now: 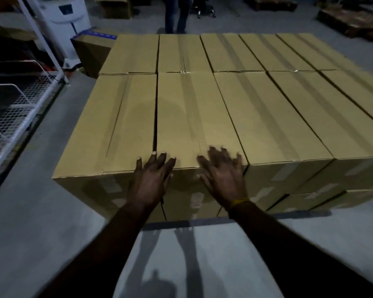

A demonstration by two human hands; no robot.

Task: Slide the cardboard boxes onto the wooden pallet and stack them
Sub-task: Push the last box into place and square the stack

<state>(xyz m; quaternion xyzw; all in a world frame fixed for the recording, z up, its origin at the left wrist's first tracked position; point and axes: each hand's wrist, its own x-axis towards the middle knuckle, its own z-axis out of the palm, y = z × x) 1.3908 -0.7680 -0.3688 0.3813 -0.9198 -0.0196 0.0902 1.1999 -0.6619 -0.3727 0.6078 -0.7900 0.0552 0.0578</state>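
A block of long tan cardboard boxes stands before me, stacked in layers with two rows on top. The near box second from the left (pixel 192 117) has a taped seam down its middle. My left hand (pixel 150 179) lies with straight spread fingers over that box's near top edge, by the gap to the leftmost box (pixel 116 125). My right hand (pixel 223 175) is blurred, fingers spread, at the same box's near right corner. Neither hand holds anything. The pallet under the stack is hidden.
A white wire-mesh rack (pixel 19 104) runs along the left. A person's legs (pixel 177 14) stand beyond the stack. A box with blue print (pixel 93 52) sits at the far left corner. Wooden pallets (pixel 342 20) lie at the far right. Grey floor surrounds the stack.
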